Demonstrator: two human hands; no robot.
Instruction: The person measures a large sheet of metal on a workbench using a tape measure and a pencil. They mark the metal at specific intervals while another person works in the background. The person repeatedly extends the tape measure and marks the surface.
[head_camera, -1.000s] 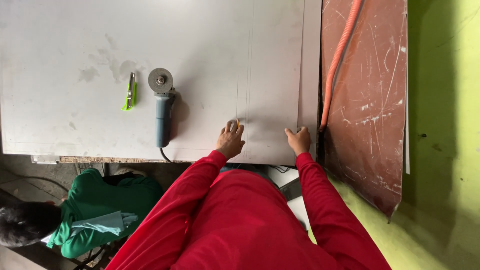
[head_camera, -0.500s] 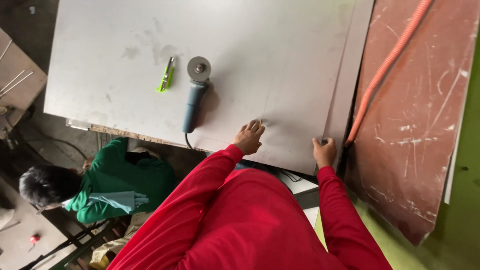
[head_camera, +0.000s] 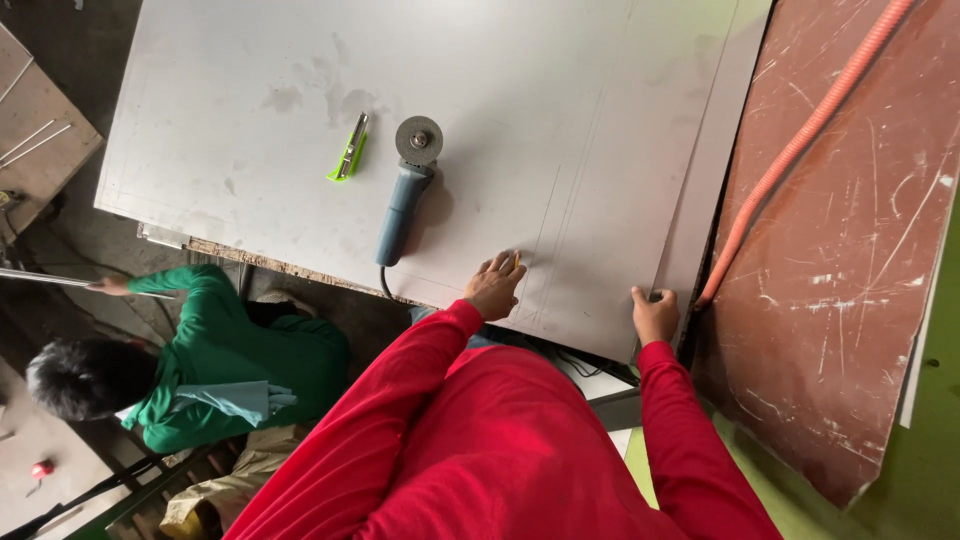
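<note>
The grey metal sheet (head_camera: 420, 110) lies flat on the workbench, its near edge overhanging toward the person. The left hand (head_camera: 494, 288) rests on the sheet near that edge, fingers curled around a small pencil-like marker; the right hand (head_camera: 654, 314) grips the sheet's near right corner. Faint scribed lines run up the sheet between the hands. The sheet's far and middle area lies open. A blue angle grinder (head_camera: 405, 195) lies just left of the left hand, a green utility knife (head_camera: 348, 152) beyond it. An orange hose (head_camera: 800, 140) crosses the scratched brown panel (head_camera: 850, 300) at right. A person in green (head_camera: 215, 350) crouches below left.
</note>
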